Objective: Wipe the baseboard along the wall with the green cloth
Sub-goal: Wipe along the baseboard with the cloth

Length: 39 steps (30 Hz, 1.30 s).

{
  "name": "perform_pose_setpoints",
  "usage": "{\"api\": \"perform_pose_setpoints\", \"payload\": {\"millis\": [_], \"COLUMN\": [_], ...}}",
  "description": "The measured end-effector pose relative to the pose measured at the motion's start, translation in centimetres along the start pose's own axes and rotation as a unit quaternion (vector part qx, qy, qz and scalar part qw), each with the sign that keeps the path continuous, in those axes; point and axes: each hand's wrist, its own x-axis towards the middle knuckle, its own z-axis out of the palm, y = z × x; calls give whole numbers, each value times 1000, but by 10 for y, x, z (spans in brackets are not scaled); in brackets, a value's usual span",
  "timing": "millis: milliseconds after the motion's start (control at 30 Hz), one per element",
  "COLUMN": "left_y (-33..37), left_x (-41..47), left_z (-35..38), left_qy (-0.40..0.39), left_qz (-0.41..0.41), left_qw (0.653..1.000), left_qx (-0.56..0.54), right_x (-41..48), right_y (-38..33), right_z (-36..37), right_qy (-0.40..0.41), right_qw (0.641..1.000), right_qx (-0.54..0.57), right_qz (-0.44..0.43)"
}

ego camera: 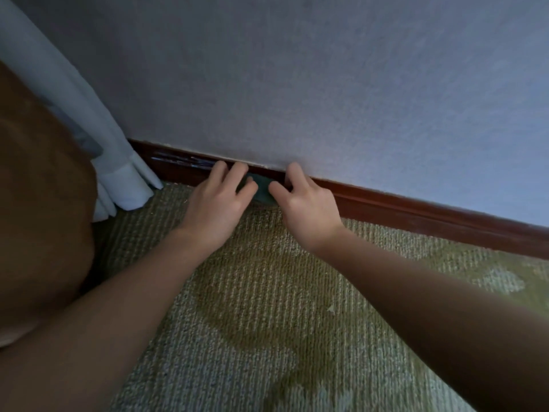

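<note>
Mostly we see the wall (297,84), pale and rough in texture, which rises straight from the dark red-brown baseboard (416,209), our landmark throughout. On the near side of the baseboard the carpet (267,322) spreads toward us, olive green and ribbed, with paler patches in its weave, and it meets the baseboard's lower edge all along. Well to the left of the baseboard's visible end a large brown shape (35,203) fills the edge of the view; it is too blurred for us to say what it is. Between that shape and the baseboard hangs a pale curtain (89,129), whose folded hem rests on the carpet and covers the baseboard's left end. Two bare forearms reach from us across the carpet to the baseboard's left part. The left hand (217,200) lies wide, its fingers spread and fairly straight, with the fingertips on the face of the baseboard and the inner fingers laid over the left part of the green cloth (261,191). The right hand (306,203) sits just to the right, its fingers bent with their tips at the baseboard's top edge and its thumb touching the cloth's right side; we cannot tell whether it pinches the cloth or only rests against it. The cloth itself, a small dark green bunch, sits against the foot of the baseboard where that meets the carpet, between the two hands and largely hidden by them.
</note>
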Motion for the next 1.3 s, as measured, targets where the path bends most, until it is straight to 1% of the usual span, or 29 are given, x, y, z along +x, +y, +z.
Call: {"api": "perform_pose_setpoints", "payload": {"millis": [100, 300, 400, 533, 667, 733, 800, 867, 900, 933, 967, 1000, 1067, 1200, 1300], "left_y": [3, 0, 2, 6, 13, 18, 21, 20, 20, 21, 20, 17, 12, 7, 6], "left_x": [2, 5, 9, 13, 16, 19, 25, 30, 31, 32, 32, 29, 20, 5, -4], "left_z": [-5, -18, -22, -21, -26, -30, -32, -31, -33, -35, -35, -33, -30, -14, 0], "left_qy": [-23, -70, -79, -76, -110, -116, -139, -210, -230, -227, -204, -153, -85, -30, 3], "left_qz": [-15, 14, 33, 31, 3, -14, -37, -73, -77, -75, -58, -35, -6, -21, -31], "left_qw": [1000, 997, 995, 993, 989, 987, 979, 958, 950, 952, 960, 972, 987, 996, 997], "left_qx": [3, 42, 52, 82, 98, 108, 146, 183, 195, 191, 185, 172, 137, 86, 64], "right_x": [1, 1, 0, 1, 0, 0, -2, -1, 0, 0, 1, 2, 3, 4, 4], "right_y": [3, 4, 6, 10, 10, 8, 9, 9, 7, 6, 6, 6, 5, 1, -6], "right_z": [-3, -6, -7, -11, -12, -12, -8, -10, -13, -14, -15, -15, -15, -11, -8], "right_qy": [-12, -23, -25, -26, -32, -62, -94, -106, -107, -110, -115, -121, -126, -111, -96], "right_qw": [1000, 999, 999, 999, 998, 997, 995, 994, 994, 994, 993, 992, 991, 992, 994], "right_qx": [-2, 4, 3, -1, 30, 38, 11, -1, 1, -1, -8, -18, -33, -26, -8], "right_qz": [-13, -26, -31, -37, -38, -27, -6, 9, 18, 25, 30, 27, 20, 59, 58]}}
